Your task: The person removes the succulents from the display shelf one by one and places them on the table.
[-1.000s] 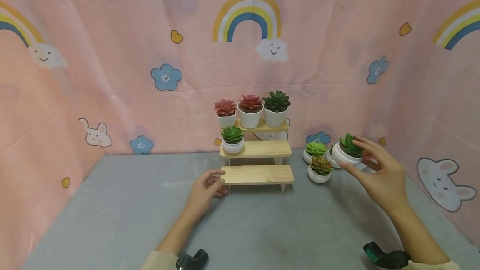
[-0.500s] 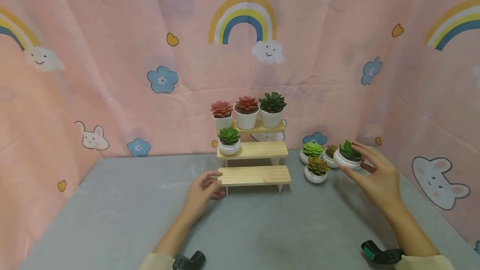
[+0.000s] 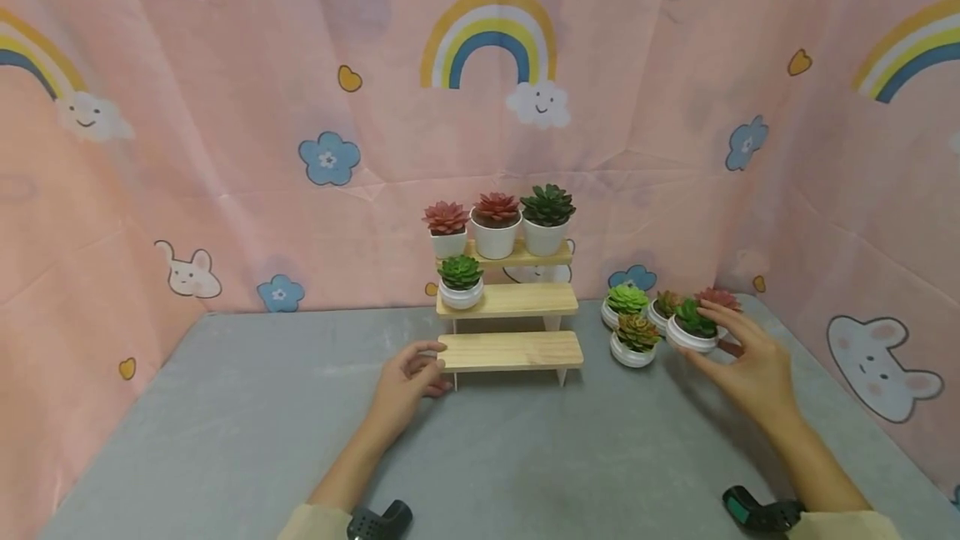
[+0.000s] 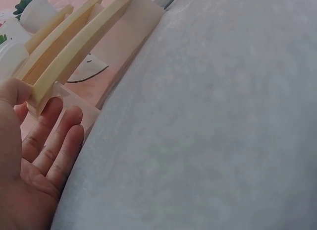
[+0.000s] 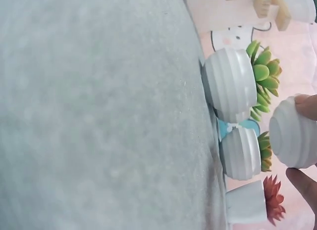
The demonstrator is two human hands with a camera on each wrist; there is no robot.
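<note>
The right hand (image 3: 750,361) pinches a round ribbed white pot with a dark green succulent (image 3: 692,329), fingers and thumb curled on its sides. Over the last second this pot has sunk from a raised position to just above the grey table (image 3: 525,457), beside the three other loose pots (image 3: 633,340), and a red succulent pot (image 3: 718,300) behind it is now uncovered; so the pot appears to be coming down rather than going toward the shelves. The left hand (image 3: 408,377) stays with its thumb pressing the left end of the wooden stand's lowest step (image 3: 513,351), fingers loose.
</note>
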